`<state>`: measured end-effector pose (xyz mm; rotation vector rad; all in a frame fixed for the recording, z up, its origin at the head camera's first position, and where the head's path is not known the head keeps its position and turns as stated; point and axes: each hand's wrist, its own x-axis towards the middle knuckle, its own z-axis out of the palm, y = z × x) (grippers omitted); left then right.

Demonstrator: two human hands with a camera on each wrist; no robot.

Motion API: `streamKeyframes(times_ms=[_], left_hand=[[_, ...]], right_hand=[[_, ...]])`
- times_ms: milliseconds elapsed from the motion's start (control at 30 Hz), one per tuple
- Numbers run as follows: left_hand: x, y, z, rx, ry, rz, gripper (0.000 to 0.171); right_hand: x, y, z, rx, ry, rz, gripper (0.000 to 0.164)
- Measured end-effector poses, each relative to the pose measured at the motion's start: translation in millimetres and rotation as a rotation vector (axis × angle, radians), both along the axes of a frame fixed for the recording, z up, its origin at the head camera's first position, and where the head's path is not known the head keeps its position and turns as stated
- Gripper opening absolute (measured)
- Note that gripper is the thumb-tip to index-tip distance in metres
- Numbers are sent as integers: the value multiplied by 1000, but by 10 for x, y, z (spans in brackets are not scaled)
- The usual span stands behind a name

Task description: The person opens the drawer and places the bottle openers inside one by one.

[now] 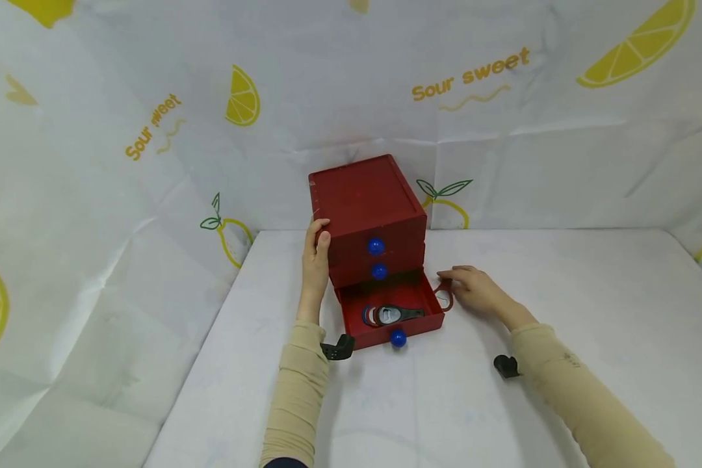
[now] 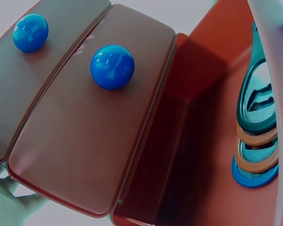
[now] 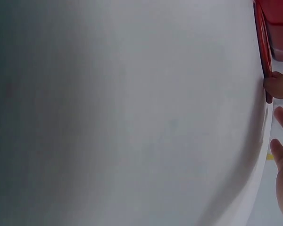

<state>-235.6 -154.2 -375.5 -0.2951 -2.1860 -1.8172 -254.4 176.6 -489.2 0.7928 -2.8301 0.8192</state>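
Note:
A red drawer cabinet (image 1: 363, 195) with blue knobs stands at the back of the table, its bottom drawer (image 1: 421, 324) pulled out. My left hand (image 1: 314, 266) rests against the cabinet's left front corner, thumb by the front edge and a fingertip over the top edge. Inside the drawer lie overlapping bottle openers: a dark one (image 2: 254, 106) on top, with orange-red and blue (image 2: 254, 179) ones under it. Beside the drawer's right wall, my right hand (image 1: 474, 289) pinches a red ring-ended bottle opener (image 1: 449, 299). In the right wrist view, that opener (image 3: 262, 42) appears edge-on between thumb and fingers.
The two upper drawers, with blue knobs (image 1: 376, 246), are closed. A white cloth printed with lemons (image 1: 351, 91) hangs behind the white table (image 1: 444, 403). Black straps (image 1: 506, 366) stick out at both wrists.

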Motion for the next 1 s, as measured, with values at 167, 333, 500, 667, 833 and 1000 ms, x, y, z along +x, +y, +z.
streamKeyframes(times_ms=[167,333,500,667,833,1000], left_hand=[[9,13,29,-3,10,7,34],[23,12,28,-2,8,8,34],[-23,-1,-33,12,1,7,38],[-174,-30,-211,7,15,27,53],[-213,-36,-260,14,46,27,59],[-215,-33,-264,26,46,26,57]], right_hand=[[22,119,-1,0,36,10,34],[75,219,2,44,40,-1,30],[122,297,12,48,-1,-36,27],[138,372,-18,-7,-25,-77,24],[193,438,8,-66,-43,-121,17],[245,478,70,-99,1,-150,14]])
